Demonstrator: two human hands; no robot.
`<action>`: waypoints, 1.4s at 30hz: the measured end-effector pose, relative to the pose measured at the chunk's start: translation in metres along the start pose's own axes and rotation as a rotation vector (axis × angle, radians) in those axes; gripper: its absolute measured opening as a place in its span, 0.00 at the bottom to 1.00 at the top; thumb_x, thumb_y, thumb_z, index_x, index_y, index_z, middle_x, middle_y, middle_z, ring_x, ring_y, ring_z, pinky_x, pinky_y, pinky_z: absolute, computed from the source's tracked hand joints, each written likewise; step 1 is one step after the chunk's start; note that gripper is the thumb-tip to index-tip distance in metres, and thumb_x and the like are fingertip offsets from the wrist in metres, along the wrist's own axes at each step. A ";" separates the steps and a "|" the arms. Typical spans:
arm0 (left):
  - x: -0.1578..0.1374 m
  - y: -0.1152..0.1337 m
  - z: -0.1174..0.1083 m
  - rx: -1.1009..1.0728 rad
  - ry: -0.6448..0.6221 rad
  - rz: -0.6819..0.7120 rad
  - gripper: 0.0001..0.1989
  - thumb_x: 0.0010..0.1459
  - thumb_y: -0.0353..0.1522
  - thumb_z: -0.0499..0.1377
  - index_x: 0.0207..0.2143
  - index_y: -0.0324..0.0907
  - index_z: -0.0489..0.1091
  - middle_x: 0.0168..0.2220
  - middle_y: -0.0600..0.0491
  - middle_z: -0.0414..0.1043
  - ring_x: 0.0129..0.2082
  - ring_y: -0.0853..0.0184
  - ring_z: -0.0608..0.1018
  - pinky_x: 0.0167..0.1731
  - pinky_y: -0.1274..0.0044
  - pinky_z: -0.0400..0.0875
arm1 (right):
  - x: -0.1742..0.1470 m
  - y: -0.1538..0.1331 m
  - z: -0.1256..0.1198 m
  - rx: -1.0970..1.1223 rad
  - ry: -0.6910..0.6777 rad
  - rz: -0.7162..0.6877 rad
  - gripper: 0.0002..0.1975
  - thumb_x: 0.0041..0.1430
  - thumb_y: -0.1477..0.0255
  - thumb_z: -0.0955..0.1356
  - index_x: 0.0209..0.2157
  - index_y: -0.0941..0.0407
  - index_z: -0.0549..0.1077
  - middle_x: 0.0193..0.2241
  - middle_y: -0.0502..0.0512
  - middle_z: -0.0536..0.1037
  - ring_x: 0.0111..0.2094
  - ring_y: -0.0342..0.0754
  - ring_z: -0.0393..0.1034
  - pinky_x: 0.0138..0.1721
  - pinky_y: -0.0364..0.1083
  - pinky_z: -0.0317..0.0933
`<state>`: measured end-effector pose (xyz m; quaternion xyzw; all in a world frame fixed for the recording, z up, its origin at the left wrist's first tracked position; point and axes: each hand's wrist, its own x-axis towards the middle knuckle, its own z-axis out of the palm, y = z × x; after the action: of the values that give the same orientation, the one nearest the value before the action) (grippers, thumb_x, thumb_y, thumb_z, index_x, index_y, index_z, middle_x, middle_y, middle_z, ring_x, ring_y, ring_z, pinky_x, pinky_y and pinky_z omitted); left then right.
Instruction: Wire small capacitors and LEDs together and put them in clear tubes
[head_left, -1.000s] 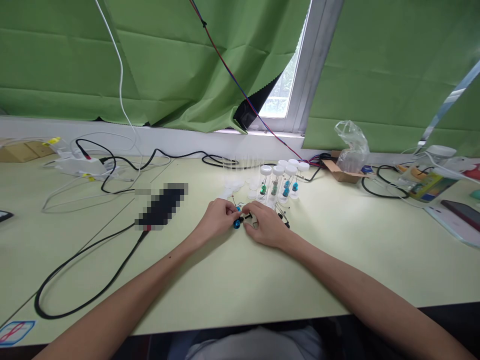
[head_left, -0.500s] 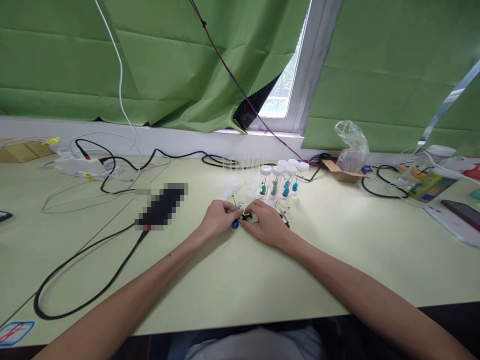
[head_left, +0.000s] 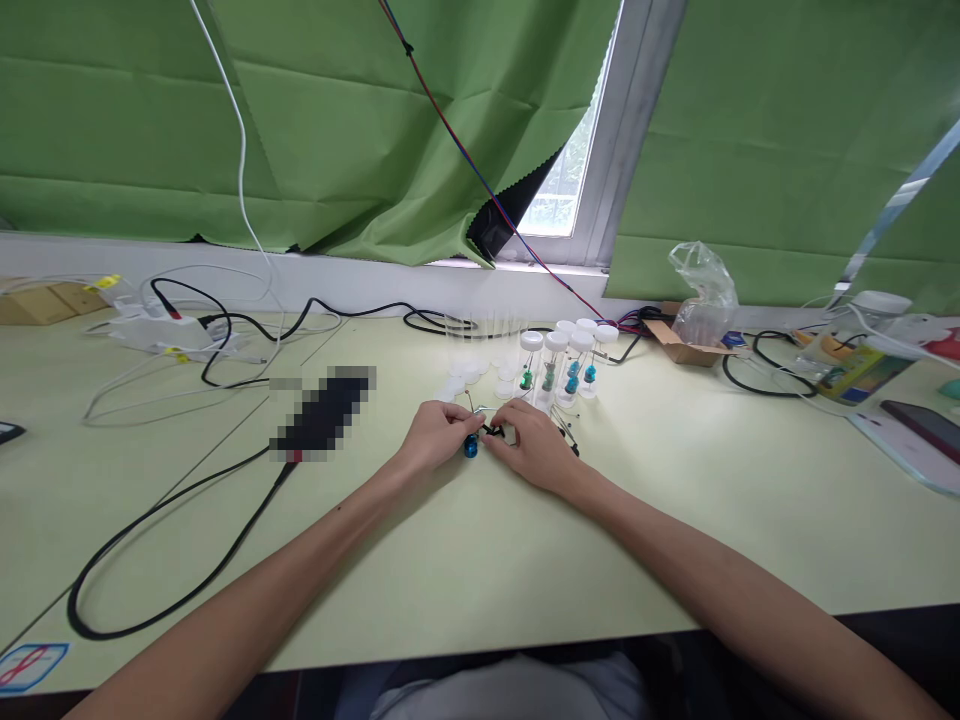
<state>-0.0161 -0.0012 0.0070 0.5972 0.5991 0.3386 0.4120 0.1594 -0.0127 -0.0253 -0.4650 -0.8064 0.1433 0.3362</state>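
My left hand is closed in a pinch, with a small blue piece on a thin stem at its fingertips. My right hand faces it, thumb and fingers curled around a small black part. The fingertips of both hands nearly meet, just above the table. Fingers hide much of the two parts, so how they join does not show. Thin metal rods with dark ends lie beside my right hand. Just beyond it stand clear tubes with white caps, holding green and blue pieces on stems.
Uncapped clear tubes stand behind my hands. To the left lie a pixelated dark object and its looped black cable. At the back right are a cardboard box with a plastic bag, and a phone.
The blue piece at my left fingertips has turned slightly, and the black part has shifted a little between my right fingers. Both arms stay almost in place.
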 end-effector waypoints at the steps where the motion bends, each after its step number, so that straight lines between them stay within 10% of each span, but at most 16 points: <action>1: 0.000 0.000 0.000 -0.001 0.003 -0.001 0.15 0.47 0.42 0.66 0.20 0.40 0.73 0.19 0.53 0.65 0.19 0.70 0.63 0.22 0.73 0.57 | 0.000 0.000 0.000 0.002 0.000 0.000 0.08 0.64 0.66 0.69 0.38 0.57 0.73 0.40 0.55 0.75 0.31 0.45 0.67 0.35 0.46 0.60; 27: 0.007 -0.012 -0.001 0.482 0.168 0.423 0.13 0.60 0.38 0.55 0.30 0.42 0.76 0.33 0.48 0.78 0.31 0.61 0.75 0.33 0.73 0.63 | 0.001 0.005 0.002 -0.035 0.102 0.003 0.05 0.64 0.70 0.68 0.39 0.57 0.72 0.40 0.57 0.74 0.30 0.45 0.68 0.37 0.48 0.62; 42: 0.006 0.002 -0.005 -0.135 0.149 0.211 0.13 0.53 0.40 0.63 0.24 0.40 0.72 0.17 0.55 0.68 0.13 0.72 0.64 0.16 0.77 0.58 | 0.001 0.003 0.001 -0.044 0.111 -0.010 0.04 0.63 0.71 0.69 0.38 0.57 0.72 0.40 0.56 0.75 0.28 0.44 0.67 0.36 0.47 0.62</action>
<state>-0.0193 0.0050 0.0109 0.6012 0.5377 0.4629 0.3677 0.1606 -0.0098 -0.0273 -0.4754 -0.7918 0.0980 0.3707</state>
